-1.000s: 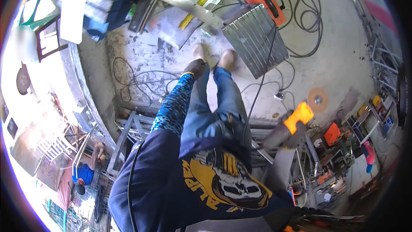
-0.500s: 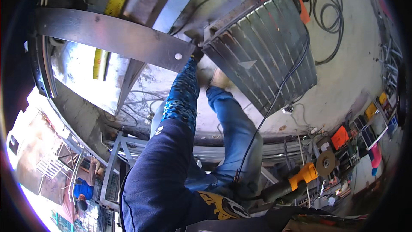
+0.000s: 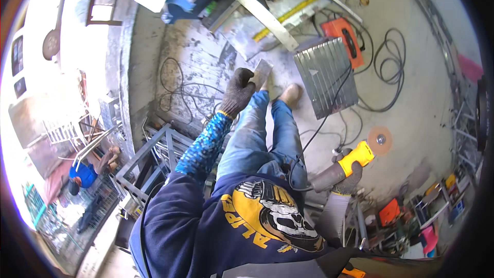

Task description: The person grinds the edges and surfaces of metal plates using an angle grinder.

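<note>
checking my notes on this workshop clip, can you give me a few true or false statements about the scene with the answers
1. The right hand holds a grinder. True.
2. The left hand is empty. False: it holds a metal plate.
3. The disc touches the ribbed panel. False: the two are apart.
4. An orange box is beside the ribbed panel. True.
5. The yellow strip lies to the right of the orange box in the picture. False: it lies to the left.
6. Both hands wear gloves. True.
</note>
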Available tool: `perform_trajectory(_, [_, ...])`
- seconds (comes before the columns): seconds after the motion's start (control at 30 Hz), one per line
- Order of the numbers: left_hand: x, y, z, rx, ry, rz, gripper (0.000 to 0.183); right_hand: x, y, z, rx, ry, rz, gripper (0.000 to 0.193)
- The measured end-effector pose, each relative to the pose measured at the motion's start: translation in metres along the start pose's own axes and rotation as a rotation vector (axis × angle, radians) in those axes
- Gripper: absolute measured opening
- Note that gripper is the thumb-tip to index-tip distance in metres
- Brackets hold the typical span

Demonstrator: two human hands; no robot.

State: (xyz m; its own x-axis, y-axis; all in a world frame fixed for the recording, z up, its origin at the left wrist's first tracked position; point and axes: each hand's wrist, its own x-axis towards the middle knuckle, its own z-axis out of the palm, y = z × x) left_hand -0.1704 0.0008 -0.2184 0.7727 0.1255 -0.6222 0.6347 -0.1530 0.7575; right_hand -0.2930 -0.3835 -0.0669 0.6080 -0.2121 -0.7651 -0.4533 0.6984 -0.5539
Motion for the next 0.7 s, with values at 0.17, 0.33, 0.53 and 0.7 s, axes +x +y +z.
perform_trajectory(0.17, [-0.04,0.11,-0.036,-0.205,-0.025,0.256,0.037,0.019,-0.023,0.041,-0.039,-0.203,-0.051,0.054])
perform_trajectory(0.33, [-0.063,0.17,-0.062,-0.188,0.013,0.327,0.037,0.028,-0.039,0.067,-0.127,-0.314,-0.054,0.055])
perform_trajectory(0.53, [-0.086,0.206,-0.067,-0.223,0.079,0.432,0.033,0.036,-0.047,0.095,-0.237,-0.425,-0.142,0.054])
perform_trajectory(0.7, [-0.105,0.221,-0.068,-0.275,0.136,0.428,0.032,0.052,-0.045,0.087,-0.296,-0.432,-0.165,0.05])
